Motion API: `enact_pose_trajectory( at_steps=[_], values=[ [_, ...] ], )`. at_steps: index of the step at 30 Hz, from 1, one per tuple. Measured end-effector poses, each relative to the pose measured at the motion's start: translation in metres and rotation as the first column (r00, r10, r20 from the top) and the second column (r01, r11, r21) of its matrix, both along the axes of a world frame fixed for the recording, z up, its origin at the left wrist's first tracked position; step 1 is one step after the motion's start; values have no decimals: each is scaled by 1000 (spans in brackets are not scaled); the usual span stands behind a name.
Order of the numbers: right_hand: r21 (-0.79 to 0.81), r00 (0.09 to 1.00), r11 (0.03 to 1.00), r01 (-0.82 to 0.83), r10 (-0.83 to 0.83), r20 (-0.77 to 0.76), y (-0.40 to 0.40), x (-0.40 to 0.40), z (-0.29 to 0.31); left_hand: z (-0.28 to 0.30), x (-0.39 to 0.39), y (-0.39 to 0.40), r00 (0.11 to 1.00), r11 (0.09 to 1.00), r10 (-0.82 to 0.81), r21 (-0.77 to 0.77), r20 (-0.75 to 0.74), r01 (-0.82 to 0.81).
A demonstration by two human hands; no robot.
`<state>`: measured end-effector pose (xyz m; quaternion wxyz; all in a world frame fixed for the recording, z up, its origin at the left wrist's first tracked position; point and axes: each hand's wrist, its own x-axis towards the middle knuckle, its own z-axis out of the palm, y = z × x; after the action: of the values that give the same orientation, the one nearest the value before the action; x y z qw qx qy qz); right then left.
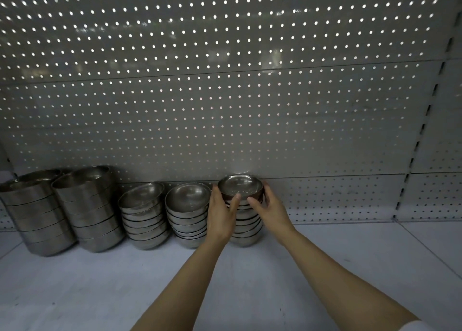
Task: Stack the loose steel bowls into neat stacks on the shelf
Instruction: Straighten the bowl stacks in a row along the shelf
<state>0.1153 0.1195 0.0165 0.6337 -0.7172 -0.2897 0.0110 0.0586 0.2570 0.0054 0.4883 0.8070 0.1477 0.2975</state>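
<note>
1. Landmark: the rightmost stack of bowls (246, 227), standing on the white shelf (100, 293) close against the perforated back panel (225, 93). All positions below are given relative to it.
2. Top bowl (240, 186) sits at the top of this stack, mouth up, its inside visible. Whether it is fully seated in the bowl beneath cannot be told, since the hands cover the join.
3. Left hand (221, 215) is on the stack's left side, fingers curled round the top bowl's left wall, thumb across the front of the rim. Fingers close together, clamped on the bowl.
4. Right hand (268, 205) is on the stack's right side, fingers wrapped behind the bowl's right wall, thumb pointing in toward the front. It grips the same bowl.
5. Both forearms reach in from the lower edge of the view, and a bit of white sleeve (415, 327) shows at the lower right.
6. Just left of the landmark, touching or nearly so: a second stack of round bowls (187, 218), leaning slightly.
7. Further left: a third stack of round bowls (143, 218), tilted leftward.
8. Furthest left: two stacks of larger straight-walled bowls (87, 213), both leaning, side by side.
9. A slotted upright (422, 121) stands well to the right of the landmark.
</note>
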Motion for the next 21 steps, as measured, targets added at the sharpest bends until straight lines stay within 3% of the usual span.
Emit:
enact_pose_trajectory(
  at_steps=[14,21],
  values=[
    [-62,998,996,64,-64,-1,-2,-2,2,-5,0,7,999,998,-27,53,-20,28],
    [-91,992,989,118,-114,45,-8,-17,23,17,-23,11,997,973,-77,219,30,69]
  ],
)
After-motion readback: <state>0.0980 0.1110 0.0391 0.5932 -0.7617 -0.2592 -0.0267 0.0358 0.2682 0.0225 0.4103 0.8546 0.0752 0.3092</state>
